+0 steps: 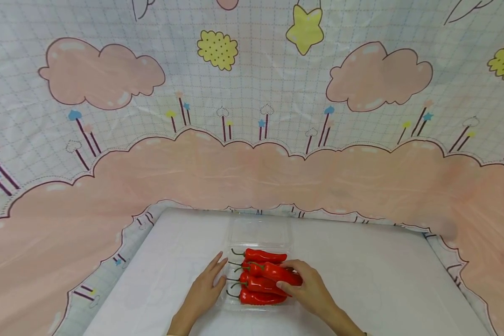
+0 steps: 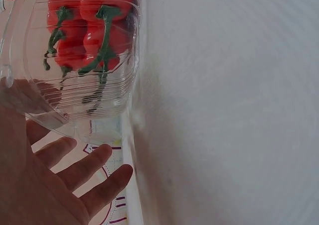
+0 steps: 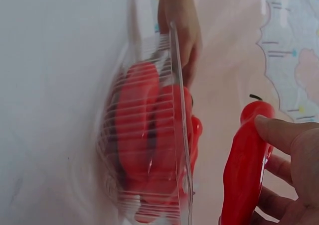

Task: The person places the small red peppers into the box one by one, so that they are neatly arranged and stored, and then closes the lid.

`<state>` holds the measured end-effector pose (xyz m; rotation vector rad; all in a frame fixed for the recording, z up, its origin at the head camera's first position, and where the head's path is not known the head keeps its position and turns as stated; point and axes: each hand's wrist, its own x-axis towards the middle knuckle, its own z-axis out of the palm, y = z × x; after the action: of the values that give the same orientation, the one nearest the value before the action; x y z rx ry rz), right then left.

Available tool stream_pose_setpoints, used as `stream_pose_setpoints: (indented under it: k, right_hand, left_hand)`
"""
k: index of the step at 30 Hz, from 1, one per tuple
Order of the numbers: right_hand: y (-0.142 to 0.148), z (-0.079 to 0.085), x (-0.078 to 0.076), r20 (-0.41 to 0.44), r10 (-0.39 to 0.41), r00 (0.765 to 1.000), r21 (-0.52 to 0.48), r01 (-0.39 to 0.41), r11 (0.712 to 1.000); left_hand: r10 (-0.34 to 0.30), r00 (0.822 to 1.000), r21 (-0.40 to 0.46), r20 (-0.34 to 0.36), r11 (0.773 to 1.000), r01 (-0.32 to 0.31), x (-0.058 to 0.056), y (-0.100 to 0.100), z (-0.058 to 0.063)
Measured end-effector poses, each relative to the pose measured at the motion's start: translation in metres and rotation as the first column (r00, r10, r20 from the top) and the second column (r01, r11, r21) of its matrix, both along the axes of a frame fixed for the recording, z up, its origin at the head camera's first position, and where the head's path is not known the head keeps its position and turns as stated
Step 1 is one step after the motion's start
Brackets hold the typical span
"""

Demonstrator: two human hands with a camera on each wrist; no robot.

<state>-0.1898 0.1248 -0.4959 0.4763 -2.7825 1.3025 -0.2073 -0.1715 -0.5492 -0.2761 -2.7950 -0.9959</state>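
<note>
My right hand (image 1: 312, 290) pinches a long red chili pepper (image 1: 279, 272) near its right end, over a clear plastic clamshell box (image 1: 256, 308). In the right wrist view the held pepper (image 3: 243, 160) is apart from the box, thumb on one side and fingers on the other. Several more red peppers (image 1: 262, 297) lie in the box, their green stems pointing left. My left hand (image 1: 205, 290) is at the box's left side, fingers spread and holding nothing. The left wrist view shows this hand (image 2: 65, 180) near the box's ribbed end; whether it touches is unclear.
The box's clear lid (image 1: 259, 232) lies folded open on the far side. Everything stands on a white table (image 1: 382, 275). Behind and around the table hangs a patterned cloth (image 1: 252, 175) with pink clouds and stars.
</note>
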Motion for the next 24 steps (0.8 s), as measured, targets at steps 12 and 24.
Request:
stream_pose_setpoints:
  k: [12, 24]
  right_hand:
    - [-0.009, 0.0, 0.007, -0.036, 0.053, 0.998, 0.032, -0.052, 0.998]
    - [-0.014, -0.003, 0.014, 0.01, 0.105, 0.994, 0.072, -0.106, 0.992]
  left_hand:
    - [0.001, 1.0, 0.009, -0.021, 1.0, -0.001, 0.003, 0.001, -0.001]
    - [-0.003, 0.999, 0.012, -0.039, 1.0, 0.003, 0.006, 0.002, -0.004]
